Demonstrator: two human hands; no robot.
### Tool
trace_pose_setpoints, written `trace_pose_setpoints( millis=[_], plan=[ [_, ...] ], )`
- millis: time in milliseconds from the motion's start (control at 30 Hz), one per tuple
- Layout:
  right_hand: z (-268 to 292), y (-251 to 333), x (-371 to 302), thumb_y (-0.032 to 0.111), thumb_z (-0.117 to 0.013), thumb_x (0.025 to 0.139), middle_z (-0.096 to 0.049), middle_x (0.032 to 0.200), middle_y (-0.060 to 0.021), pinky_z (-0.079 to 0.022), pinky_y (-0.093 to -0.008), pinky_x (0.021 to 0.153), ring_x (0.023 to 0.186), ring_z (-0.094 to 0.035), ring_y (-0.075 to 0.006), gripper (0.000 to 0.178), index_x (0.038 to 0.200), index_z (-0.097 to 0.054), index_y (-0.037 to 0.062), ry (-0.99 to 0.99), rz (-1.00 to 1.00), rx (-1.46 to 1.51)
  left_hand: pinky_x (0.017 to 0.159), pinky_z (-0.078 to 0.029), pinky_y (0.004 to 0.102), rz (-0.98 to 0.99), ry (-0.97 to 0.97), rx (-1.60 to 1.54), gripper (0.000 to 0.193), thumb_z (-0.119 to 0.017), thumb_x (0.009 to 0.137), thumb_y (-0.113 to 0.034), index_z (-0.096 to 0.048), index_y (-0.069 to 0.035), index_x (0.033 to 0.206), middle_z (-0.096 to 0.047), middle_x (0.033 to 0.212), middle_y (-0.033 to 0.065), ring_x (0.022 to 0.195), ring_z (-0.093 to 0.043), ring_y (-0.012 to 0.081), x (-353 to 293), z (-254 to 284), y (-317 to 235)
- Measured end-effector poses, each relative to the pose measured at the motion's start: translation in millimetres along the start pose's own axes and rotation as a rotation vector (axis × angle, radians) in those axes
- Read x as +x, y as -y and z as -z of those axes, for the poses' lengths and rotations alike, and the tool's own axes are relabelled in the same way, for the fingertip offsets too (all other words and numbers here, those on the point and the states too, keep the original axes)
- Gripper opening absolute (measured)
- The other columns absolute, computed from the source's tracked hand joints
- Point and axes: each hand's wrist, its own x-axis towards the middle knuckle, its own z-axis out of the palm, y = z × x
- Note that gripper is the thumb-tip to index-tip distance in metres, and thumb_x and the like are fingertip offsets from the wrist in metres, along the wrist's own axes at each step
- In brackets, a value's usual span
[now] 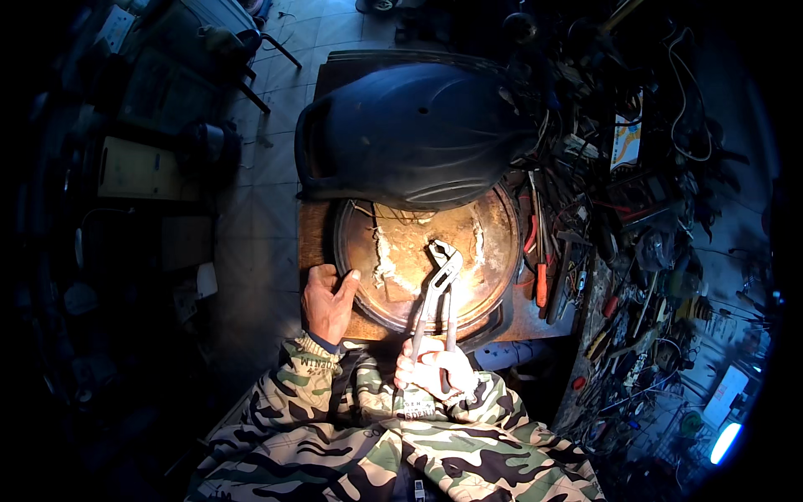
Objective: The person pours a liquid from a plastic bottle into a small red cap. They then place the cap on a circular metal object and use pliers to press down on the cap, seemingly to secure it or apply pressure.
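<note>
My right hand (435, 368) is wrapped round the handles of a pair of water pump pliers (445, 276), held with the jaws pointing away from me. The jaws are over a round, rusty metal pan (345, 289), brightly lit in the middle; whether they touch it I cannot tell. White crusty streaks and some thin wires show on the pan's brown surface. My left hand (328, 305) rests at the pan's left rim, thumb apart from the fingers. A large dark moulded plastic shell (410, 134) lies across the far part of the pan and hides it.
Under the pan is a wooden table (314, 230). An orange-handled screwdriver (541, 284) and other tools lie to its right. Farther right, a crowded bench (615, 351) holds many tools and cables. A stool (255, 92) stands at the far left on the tiled floor (268, 176).
</note>
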Motion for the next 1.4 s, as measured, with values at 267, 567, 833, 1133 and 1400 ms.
trace_pose_setpoints(
  millis=[267, 567, 833, 1133, 1400],
  plan=[
    [-5, 2, 0, 0.013, -0.061, 0.086, -0.058, 0.101, -0.0156, -0.046, -0.0494, 0.090, 0.096, -0.057, -0.0317, 0.036, 0.119, -0.054, -0.0008, -0.014, -0.014, -0.038, 0.072, -0.053, 0.0397, -0.070, -0.140, 0.219, 0.052, -0.077, 0.090, -0.038, -0.062, 0.008, 0.109, -0.069, 0.082, 0.0182, 0.077, -0.068, 0.0285, 9, -5, -30],
    [-4, -3, 2, 0.017, -0.065, 0.086, -0.056, 0.100, -0.0144, -0.047, -0.0474, 0.088, 0.095, -0.056, -0.0302, 0.038, 0.119, -0.055, 0.0007, -0.045, -0.010, -0.045, 0.066, -0.047, 0.0503, -0.024, -0.309, 0.260, 0.047, -0.069, 0.094, -0.047, -0.060, -0.002, 0.083, -0.065, 0.077, 0.0222, 0.075, -0.062, 0.0466, 25, -27, -26],
    [3, -16, 8, 0.021, -0.066, 0.086, -0.056, 0.102, -0.0136, -0.046, -0.0467, 0.087, 0.095, -0.055, -0.0293, 0.042, 0.121, -0.055, 0.0021, -0.018, 0.071, -0.044, 0.062, -0.046, 0.0494, -0.063, -0.371, 0.213, 0.046, -0.070, 0.093, -0.046, -0.060, -0.003, 0.080, -0.063, 0.073, 0.0213, 0.070, -0.061, 0.0452, 24, -33, -23],
    [0, -4, 5, 0.020, -0.065, 0.086, -0.061, 0.107, -0.0162, -0.048, -0.0462, 0.093, 0.100, -0.059, -0.0313, 0.050, 0.127, -0.053, -0.0057, 0.026, 0.065, -0.129, 0.055, -0.040, 0.0453, -0.093, -0.375, 0.192, 0.046, -0.075, 0.091, -0.040, -0.054, -0.002, 0.075, -0.052, 0.062, 0.0171, 0.055, -0.047, 0.0365, 26, -34, -16],
    [20, 13, -4, 0.016, -0.065, 0.087, -0.056, 0.136, -0.0271, -0.039, -0.0537, 0.114, 0.126, -0.057, -0.0392, 0.073, 0.148, -0.036, -0.0091, -0.021, -0.092, -0.270, 0.056, -0.040, 0.0437, -0.122, -0.399, 0.186, 0.048, -0.072, 0.094, -0.040, -0.052, -0.002, 0.074, -0.047, 0.058, 0.0122, 0.053, -0.046, 0.0267, 25, -34, -19]
  ],
)
